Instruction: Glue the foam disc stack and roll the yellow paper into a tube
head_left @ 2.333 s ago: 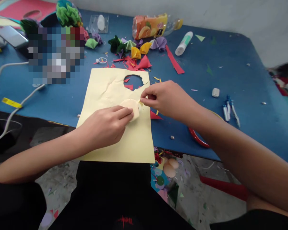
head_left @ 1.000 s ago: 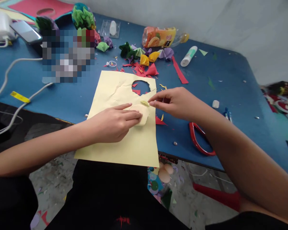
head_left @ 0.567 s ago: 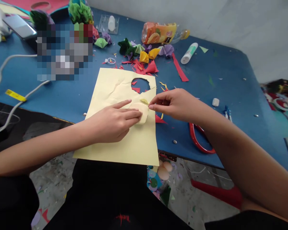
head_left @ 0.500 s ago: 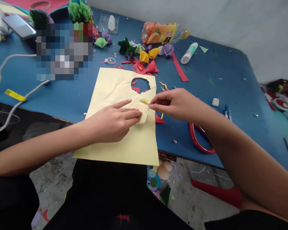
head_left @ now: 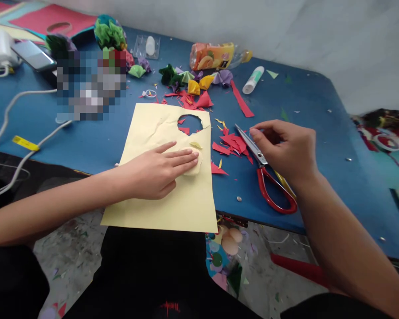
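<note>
My left hand [head_left: 156, 173] lies flat with fingers stretched out, pressing a small pale cut-out piece [head_left: 195, 168] against a yellow sheet of paper [head_left: 173, 212]. A ragged round hole goes through the sheet near its top right corner, and a curled yellow paper scrap [head_left: 196, 145] rests just above the cut-out. To the right, my right hand [head_left: 287, 148] is raised over the table, thumb and fingertips pinched together; anything between them is too small to make out. Under and beside it lie red-handled scissors [head_left: 260, 157], blades pointing away to the upper left.
Red paper scraps [head_left: 234, 142] surround the scissor blades. Behind the sheet are folded paper flowers [head_left: 204, 82], a plastic bottle [head_left: 213, 56] and a glue stick [head_left: 253, 80]. A white cable [head_left: 7, 110] and a phone [head_left: 35, 55] are at left. The blue table's [head_left: 186, 223] front edge runs close to my body.
My right hand has left the cut-out's edge and moved right, above the scissors, uncovering their blades and red scraps. My left hand stays on the cut-out. The view has shifted slightly.
</note>
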Available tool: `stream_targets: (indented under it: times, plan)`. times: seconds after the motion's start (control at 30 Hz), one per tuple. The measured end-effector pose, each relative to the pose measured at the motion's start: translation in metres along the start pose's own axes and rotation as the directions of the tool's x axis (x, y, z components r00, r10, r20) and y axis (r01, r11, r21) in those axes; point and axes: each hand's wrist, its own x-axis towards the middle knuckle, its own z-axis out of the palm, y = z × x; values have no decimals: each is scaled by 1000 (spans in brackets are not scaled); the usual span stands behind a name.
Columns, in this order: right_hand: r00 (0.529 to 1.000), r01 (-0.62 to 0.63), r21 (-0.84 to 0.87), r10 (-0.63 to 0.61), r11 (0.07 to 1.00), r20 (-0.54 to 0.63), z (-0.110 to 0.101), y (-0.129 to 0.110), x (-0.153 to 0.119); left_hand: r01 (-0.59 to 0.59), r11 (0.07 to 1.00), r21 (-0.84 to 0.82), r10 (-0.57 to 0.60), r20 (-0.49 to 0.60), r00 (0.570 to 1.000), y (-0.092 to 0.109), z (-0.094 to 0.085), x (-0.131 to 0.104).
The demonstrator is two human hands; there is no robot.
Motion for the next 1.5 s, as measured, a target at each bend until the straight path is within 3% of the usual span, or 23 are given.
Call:
stream_targets:
  times: [0.1,0.23,0.4,0.5,0.6,0.67,0.77,0.9,1.13,1.3,1.5]
  plan:
    - [999,-24,-7,24,1000,-34,5,14,-4,-7,1000,-4,7,73,997,-1,-7,0]
    - [998,-48,-35,49,998,32,5,19,-8,-13,1000,9,12,44,999,-3,-9,0]
    - [998,-40,-57,42,998,38,0,19,-11,-35,999,-14,37,160,986,-2,-8,-3]
    - [999,-50,-47,51,998,9,-1,18,-11,-16,1000,-18,18,97,995,2,-23,8]
    - [998,-65,-30,64,997,-28,-3,16,-11,51,998,-39,-53,-53,997,6,-32,40]
    - [996,-67,-22,65,998,-65,-4,16,-11,82,994,-74,-89,-110,990,7,-26,66]
    - [991,-63,-9,61,998,-123,-5,17,-12,78,991,-105,-81,-26,996,6,-3,96]
    - [987,-69,15,70,998,-146,-7,17,-13,34,996,-87,-28,59,998,7,20,105]
    - [986,-75,68,84,995,-143,-12,9,-13,41,995,-92,-31,105,994,8,15,102]
    - [986,-19,65,30,998,-163,-11,8,-14,44,993,-114,-32,111,993,8,15,104]
    - [993,58,49,-53,997,-105,-2,18,-11,63,969,-237,-31,135,990,10,12,103]
